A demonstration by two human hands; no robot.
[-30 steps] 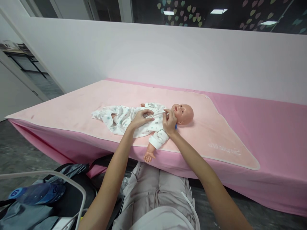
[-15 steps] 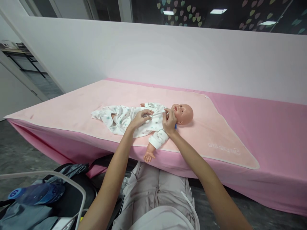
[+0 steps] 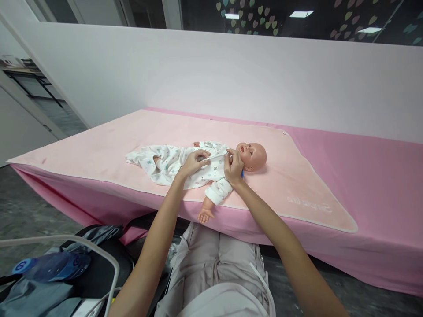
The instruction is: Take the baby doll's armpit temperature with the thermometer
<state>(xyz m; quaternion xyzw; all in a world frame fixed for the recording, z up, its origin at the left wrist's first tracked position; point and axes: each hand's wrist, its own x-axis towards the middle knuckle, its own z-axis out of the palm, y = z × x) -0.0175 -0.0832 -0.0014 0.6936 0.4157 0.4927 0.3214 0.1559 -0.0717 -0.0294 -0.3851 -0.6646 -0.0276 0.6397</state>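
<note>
A baby doll [image 3: 257, 155] lies on its back across the mat, head to the right. It wears a white patterned romper [image 3: 168, 164], and one doll hand hangs over the mat's near edge. My left hand [image 3: 195, 163] is closed on the romper's front at the chest, thumb and fingers pinching the cloth. Close to the doll's neck, my right hand [image 3: 234, 167] pinches the romper's collar edge. The cloth between my two hands looks drawn taut. A bit of blue shows beside my right wrist. The exact fastening under my fingertips is hidden.
A peach mat [image 3: 313, 180] covers much of the pink-draped table [image 3: 373, 176], which stands against a white wall [image 3: 264, 83]. At lower left, a bottle [image 3: 49, 266] and grey cloth [image 3: 36, 299] lie on a black chair [image 3: 109, 259], behind a pale curved tube [image 3: 110, 259].
</note>
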